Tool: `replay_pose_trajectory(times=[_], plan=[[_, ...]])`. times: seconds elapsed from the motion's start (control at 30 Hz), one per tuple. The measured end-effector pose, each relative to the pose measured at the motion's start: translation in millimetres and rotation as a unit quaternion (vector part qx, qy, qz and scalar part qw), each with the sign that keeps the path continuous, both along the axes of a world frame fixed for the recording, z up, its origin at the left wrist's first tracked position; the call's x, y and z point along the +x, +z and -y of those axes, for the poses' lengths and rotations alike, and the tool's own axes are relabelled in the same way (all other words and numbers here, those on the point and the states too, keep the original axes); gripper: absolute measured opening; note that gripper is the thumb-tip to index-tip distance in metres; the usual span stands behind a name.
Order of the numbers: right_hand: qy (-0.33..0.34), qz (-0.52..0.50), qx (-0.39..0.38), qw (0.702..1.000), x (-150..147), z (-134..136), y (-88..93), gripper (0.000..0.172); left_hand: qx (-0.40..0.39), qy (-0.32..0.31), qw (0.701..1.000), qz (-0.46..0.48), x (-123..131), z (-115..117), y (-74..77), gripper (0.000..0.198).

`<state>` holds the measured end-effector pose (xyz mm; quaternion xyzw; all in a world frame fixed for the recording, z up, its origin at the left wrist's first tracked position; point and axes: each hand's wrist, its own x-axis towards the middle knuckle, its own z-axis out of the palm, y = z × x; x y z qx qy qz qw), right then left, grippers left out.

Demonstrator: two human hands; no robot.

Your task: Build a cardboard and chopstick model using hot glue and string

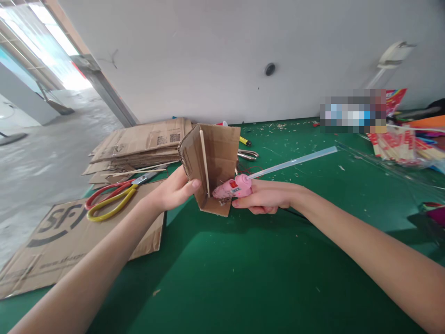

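Note:
My left hand (177, 190) grips a folded piece of cardboard (222, 148) by its left panel, thumb in front and fingers behind. The piece stands upright, its two panels meeting at an angle. A thin wooden stick (204, 160) runs along the inside near the fold. In my right hand (266, 197) is a pink hot glue gun (239, 186), fingers wrapped round its handle. A long translucent glue stick (295, 161) sticks out of its back end. The gun's nozzle points left at the lower end of the stick, close to the fold; whether it touches is unclear.
On the left, scissors (114, 199) with red and yellow handles lie on a flat cardboard sheet (146, 241). Behind them is a stack of cardboard (139, 144). Small metal scissors (248, 155) lie beyond the folded piece. Packaged sticks (392, 144) are at the right, by the wall.

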<state>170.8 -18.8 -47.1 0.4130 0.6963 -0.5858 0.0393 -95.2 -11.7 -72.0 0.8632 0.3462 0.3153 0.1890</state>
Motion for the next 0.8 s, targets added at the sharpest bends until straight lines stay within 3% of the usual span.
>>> replay_pose_trajectory(times=[0.33,0.57,0.8], plan=[[0.014,0.003,0.020,1.000,2.0,-2.9,-2.5,0.050,-0.112,-0.073,0.991,0.010,-6.4,-6.9,30.2,0.075],[0.042,0.003,0.026,0.999,2.3,-5.2,-4.1,0.053,-0.139,-0.102,0.985,0.015,-7.2,-10.6,30.9,0.085],[0.042,0.016,0.034,0.998,3.5,-7.8,-5.5,0.057,-0.170,-0.110,0.979,0.020,-6.4,-8.3,33.8,0.080]])
